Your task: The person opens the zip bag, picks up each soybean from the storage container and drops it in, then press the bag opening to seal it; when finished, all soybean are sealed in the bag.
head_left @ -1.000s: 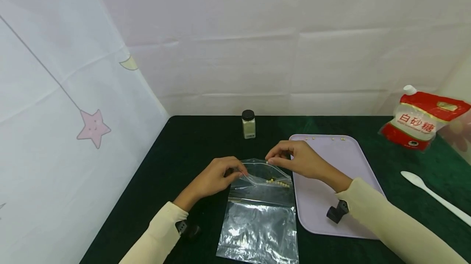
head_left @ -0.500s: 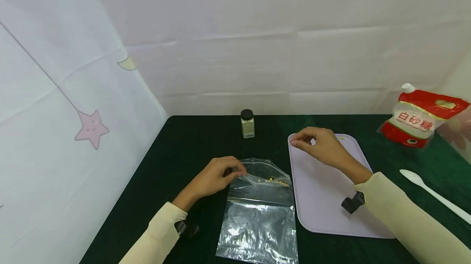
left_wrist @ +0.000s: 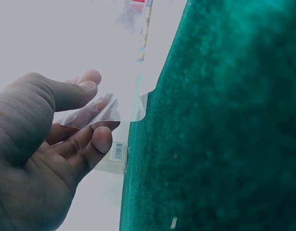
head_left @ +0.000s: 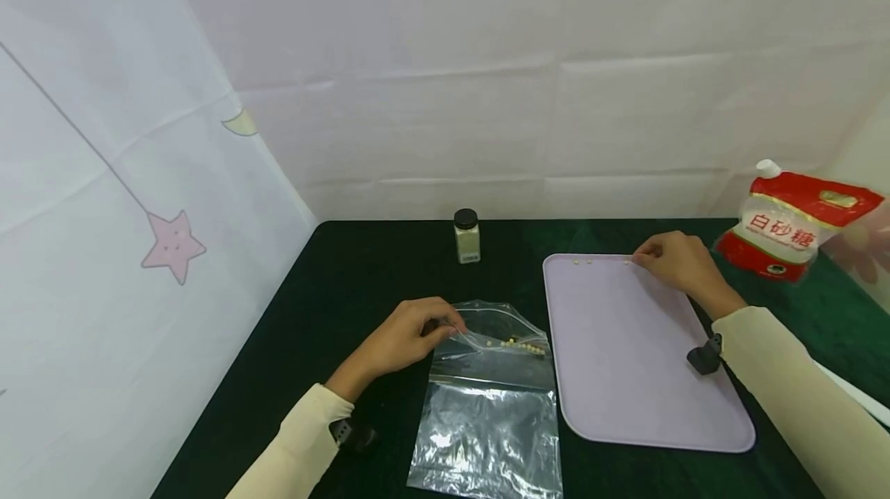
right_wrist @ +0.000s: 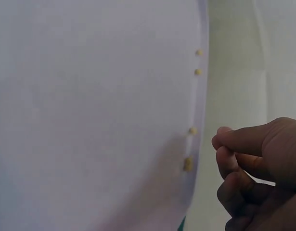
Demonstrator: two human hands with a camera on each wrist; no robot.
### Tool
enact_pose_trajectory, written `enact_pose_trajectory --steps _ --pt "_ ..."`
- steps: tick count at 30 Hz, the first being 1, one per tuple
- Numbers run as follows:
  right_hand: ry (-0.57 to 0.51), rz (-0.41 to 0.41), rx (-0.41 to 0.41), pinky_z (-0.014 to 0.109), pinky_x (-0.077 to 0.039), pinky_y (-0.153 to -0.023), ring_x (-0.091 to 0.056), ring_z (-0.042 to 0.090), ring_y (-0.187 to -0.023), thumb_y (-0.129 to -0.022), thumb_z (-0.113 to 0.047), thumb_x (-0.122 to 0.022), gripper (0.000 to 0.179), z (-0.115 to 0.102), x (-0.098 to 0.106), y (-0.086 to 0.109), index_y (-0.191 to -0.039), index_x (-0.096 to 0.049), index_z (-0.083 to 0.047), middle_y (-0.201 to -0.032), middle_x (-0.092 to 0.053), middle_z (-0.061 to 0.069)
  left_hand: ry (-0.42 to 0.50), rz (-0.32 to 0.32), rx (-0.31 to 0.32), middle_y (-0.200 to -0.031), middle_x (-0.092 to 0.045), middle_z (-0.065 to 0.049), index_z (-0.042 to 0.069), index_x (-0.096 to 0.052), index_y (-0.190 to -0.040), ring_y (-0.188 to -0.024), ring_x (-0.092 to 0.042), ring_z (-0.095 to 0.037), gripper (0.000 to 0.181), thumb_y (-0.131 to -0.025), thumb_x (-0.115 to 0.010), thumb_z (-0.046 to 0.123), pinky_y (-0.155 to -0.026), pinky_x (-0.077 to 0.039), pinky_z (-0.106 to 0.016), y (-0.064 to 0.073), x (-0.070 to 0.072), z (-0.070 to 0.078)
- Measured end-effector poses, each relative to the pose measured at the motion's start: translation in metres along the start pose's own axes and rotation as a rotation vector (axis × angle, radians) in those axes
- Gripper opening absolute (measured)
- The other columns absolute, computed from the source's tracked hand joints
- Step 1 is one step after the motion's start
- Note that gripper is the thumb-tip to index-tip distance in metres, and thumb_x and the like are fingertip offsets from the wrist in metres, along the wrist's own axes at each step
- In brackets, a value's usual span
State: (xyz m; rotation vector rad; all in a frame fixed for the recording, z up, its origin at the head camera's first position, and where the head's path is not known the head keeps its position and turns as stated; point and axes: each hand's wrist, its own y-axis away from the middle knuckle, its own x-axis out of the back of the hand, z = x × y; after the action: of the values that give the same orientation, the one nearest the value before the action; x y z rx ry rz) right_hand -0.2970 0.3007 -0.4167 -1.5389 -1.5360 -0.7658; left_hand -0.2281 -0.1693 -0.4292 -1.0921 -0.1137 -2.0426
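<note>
My left hand [head_left: 410, 337] pinches the left edge of a clear zip bag's [head_left: 490, 437] mouth between thumb and fingers, and the mouth gapes. Inside the bag, just below the zip, lie several small yellow beads [head_left: 531, 346]. My right hand [head_left: 684, 263] is over the far edge of a lilac tray [head_left: 626, 375], its thumb and index tips close together. In the right wrist view the fingers [right_wrist: 234, 144] are curled and nothing shows between them. Several yellow beads [right_wrist: 198, 72] lie along the tray's rim, apart from the fingertips.
A small black-capped jar [head_left: 467, 236] stands behind the bag on the dark green cloth [head_left: 375, 259]. At the far right is a red and clear spouted pouch [head_left: 786, 229]. A white spoon handle [head_left: 855, 395] shows beyond my right sleeve. A pale fabric backdrop hangs behind.
My right hand has moved from the bag's mouth rightward across the tray to its far right edge. One more bead shows inside the bag. The left hand keeps its grip.
</note>
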Motion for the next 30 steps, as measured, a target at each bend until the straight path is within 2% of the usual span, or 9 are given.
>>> enact_pose_trajectory --steps 4,10,15,19,23,30 --pt "0.025 -0.002 -0.036 0.047 -0.055 -0.069 -0.059 0.037 -0.087 -0.096 -0.023 -0.069 0.026 0.016 -0.003 -0.001 -0.106 -0.074 0.001 -0.102 -0.069 0.024 0.011 -0.007 -0.001 -0.109 -0.067 0.009 0.02 -0.071 -0.111 -0.072 -0.058 -0.018 0.016 -0.101 -0.062 0.011 -0.062 -0.05 -0.027 0.0 0.0 0.0" --pt "0.037 -0.004 -0.061 0.047 -0.054 -0.07 -0.058 0.039 -0.09 -0.096 -0.021 -0.069 0.024 0.026 -0.006 -0.003 -0.108 -0.073 -0.001 -0.106 -0.067 0.026 0.004 -0.01 0.001 -0.109 -0.067 0.009 0.02 -0.072 -0.111 -0.071 -0.057 -0.017 0.016 -0.101 -0.062 0.011 -0.062 -0.05 -0.027 0.0 -0.001 0.0" --pt "0.036 -0.005 -0.06 0.046 -0.053 -0.068 -0.057 0.038 -0.088 -0.096 -0.022 -0.069 0.024 0.028 -0.005 -0.005 -0.108 -0.073 -0.001 -0.104 -0.068 0.025 0.003 -0.009 0.008 -0.109 -0.067 0.01 0.02 -0.072 -0.111 -0.073 -0.058 -0.015 0.017 -0.101 -0.062 0.011 -0.063 -0.05 -0.027 0.0 -0.001 -0.001" --pt "0.031 -0.015 -0.068 0.051 -0.053 -0.072 -0.057 0.039 -0.091 -0.095 -0.023 -0.07 0.025 0.03 -0.005 -0.006 -0.107 -0.073 -0.001 -0.104 -0.068 0.025 0.0 -0.011 0.013 -0.109 -0.067 0.011 0.021 -0.072 -0.111 -0.073 -0.058 -0.015 0.017 -0.101 -0.062 0.011 -0.063 -0.05 -0.027 0.0 0.0 -0.001" --pt "0.032 -0.025 -0.07 0.05 -0.053 -0.072 -0.058 0.038 -0.09 -0.095 -0.022 -0.071 0.025 0.031 -0.005 -0.006 -0.107 -0.073 0.0 -0.101 -0.069 0.023 0.004 -0.014 0.017 -0.109 -0.067 0.01 0.021 -0.071 -0.111 -0.073 -0.058 -0.016 0.016 -0.101 -0.062 0.012 -0.063 -0.05 -0.027 0.0 0.001 -0.001" --pt "0.105 -0.029 -0.076 0.051 -0.05 -0.072 -0.058 0.039 -0.086 -0.094 -0.017 -0.07 0.024 0.024 -0.004 -0.005 -0.108 -0.071 0.003 -0.103 -0.067 0.028 0.0 -0.009 0.006 -0.108 -0.067 0.01 0.021 -0.072 -0.11 -0.071 -0.057 -0.016 0.016 -0.101 -0.062 0.012 -0.061 -0.05 -0.027 0.0 0.0 -0.001"
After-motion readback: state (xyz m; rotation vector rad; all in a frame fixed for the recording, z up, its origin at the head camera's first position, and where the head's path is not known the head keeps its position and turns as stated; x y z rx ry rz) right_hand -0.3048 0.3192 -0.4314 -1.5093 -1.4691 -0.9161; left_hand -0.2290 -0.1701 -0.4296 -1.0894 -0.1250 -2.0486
